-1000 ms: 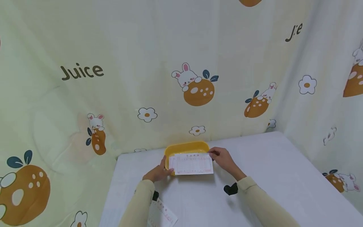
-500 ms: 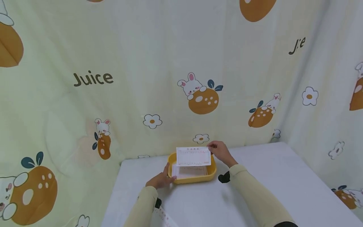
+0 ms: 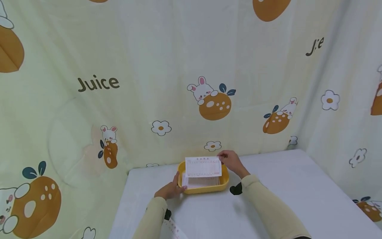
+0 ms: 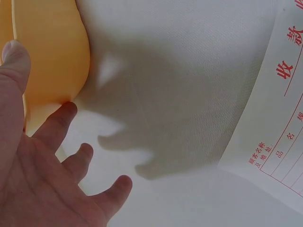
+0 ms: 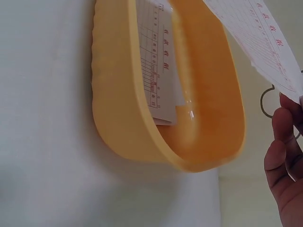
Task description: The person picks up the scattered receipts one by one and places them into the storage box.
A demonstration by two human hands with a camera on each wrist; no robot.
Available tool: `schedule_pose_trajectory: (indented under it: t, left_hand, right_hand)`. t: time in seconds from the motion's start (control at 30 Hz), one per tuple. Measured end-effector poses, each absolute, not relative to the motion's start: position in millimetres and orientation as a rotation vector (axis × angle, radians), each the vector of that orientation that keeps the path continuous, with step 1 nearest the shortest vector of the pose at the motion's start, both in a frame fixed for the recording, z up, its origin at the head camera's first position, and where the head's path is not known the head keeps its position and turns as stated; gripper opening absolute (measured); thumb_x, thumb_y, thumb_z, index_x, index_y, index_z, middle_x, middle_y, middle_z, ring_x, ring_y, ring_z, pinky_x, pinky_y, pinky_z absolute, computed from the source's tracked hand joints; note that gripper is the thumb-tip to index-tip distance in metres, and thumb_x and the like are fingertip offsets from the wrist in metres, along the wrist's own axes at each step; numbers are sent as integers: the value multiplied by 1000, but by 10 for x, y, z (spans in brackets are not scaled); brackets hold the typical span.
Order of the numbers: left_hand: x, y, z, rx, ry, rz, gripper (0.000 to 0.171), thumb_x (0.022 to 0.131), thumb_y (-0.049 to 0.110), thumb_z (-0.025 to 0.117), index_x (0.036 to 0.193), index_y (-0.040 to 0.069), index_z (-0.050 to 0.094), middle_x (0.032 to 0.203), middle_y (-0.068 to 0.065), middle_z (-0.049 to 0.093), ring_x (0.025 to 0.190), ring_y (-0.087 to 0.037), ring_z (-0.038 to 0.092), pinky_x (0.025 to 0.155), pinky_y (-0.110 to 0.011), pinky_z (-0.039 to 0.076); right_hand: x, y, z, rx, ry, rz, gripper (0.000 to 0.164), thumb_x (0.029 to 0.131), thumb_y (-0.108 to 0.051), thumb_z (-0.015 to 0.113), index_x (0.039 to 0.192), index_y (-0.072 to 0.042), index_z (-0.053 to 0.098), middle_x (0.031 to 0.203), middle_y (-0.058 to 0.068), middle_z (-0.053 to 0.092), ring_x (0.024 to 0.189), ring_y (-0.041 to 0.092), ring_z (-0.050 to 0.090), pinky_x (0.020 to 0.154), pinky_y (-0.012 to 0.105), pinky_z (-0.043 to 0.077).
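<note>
My right hand (image 3: 234,162) pinches the right corner of a white receipt slip (image 3: 203,166) printed in red, held over the yellow plastic basket (image 3: 206,190). More receipt slips (image 5: 158,71) lie inside the basket in the right wrist view, apart from the one held. At the basket's left end is my left hand (image 3: 169,190). Its thumb (image 4: 16,61) lies over the rim and one fingertip touches the outer wall low down; the other fingers spread loosely over the table.
A further receipt sheet (image 4: 272,137) lies on the white-covered table (image 3: 268,192), partly hidden by the left sleeve in the head view. Behind the basket hangs a patterned curtain (image 3: 167,99), close to the table's back edge.
The held slip has moved up and back from the basket's front, uncovering slips inside, then dipped slightly. My left hand stays at the basket's left end. The head view has shifted.
</note>
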State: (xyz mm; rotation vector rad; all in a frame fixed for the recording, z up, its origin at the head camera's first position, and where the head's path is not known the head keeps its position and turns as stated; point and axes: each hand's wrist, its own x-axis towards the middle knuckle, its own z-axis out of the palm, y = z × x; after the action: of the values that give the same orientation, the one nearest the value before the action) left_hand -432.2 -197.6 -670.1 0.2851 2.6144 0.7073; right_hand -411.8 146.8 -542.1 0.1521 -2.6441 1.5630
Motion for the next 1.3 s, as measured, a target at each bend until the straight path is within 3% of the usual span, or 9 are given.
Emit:
schedule_pose_trajectory:
  t: [0.13,0.3,0.47,0.63,0.8,1.03,1.3]
  left_hand:
    - [-4402,-1984,-6858,294,2614,716,116,93,79,61,173,21,2,151,-28,57,138,-47,55,112,-67,43]
    - [-4244,-1927,-6629,300,2627,678,112,96,77,60,173,22,1,151,-28,57,138,-46,56,111,-65,44]
    - [-4070,-1859,-6338,258,2622,720,108,98,73,63,173,23,4,152,-31,54,138,-51,53,113,-69,40]
    - [-4078,-1863,-6344,271,2617,698,109,98,73,61,173,20,2,154,-30,53,140,-49,52,113,-67,41]
    - [-4113,-1879,-6396,286,2607,711,111,98,72,63,173,19,1,157,-28,51,142,-47,51,114,-66,40]
    - [-3839,-1801,-5949,249,2586,754,100,104,58,65,172,14,6,159,-29,48,143,-49,50,116,-66,39]
    - [-4096,-1910,-6352,253,2588,730,110,97,74,61,173,21,2,163,-26,44,146,-48,47,116,-67,38]
  right_hand:
    - [-4104,1457,-5488,114,-2662,1569,15,108,4,59,114,7,72,103,17,72,94,40,68,89,49,61]
    - [-4085,1458,-5563,85,-2669,1527,19,108,0,60,120,8,71,112,19,73,100,35,67,93,47,60]
    - [-4067,1457,-5592,40,-2679,1516,31,109,-6,60,134,11,65,125,25,69,112,39,65,102,53,55]
    - [-4057,1450,-5597,-29,-2714,1549,36,111,-10,56,140,11,60,135,28,65,122,42,63,108,55,51]
    - [-4039,1444,-5601,-61,-2719,1572,36,111,-10,56,139,12,60,135,29,65,122,43,62,108,56,51]
    - [-4032,1440,-5643,-45,-2718,1579,36,111,-11,57,138,13,61,134,28,66,121,43,63,107,55,52]
    - [-3997,1362,-5667,-46,-2696,1566,33,110,-10,59,135,11,64,129,25,68,117,40,65,106,54,53]
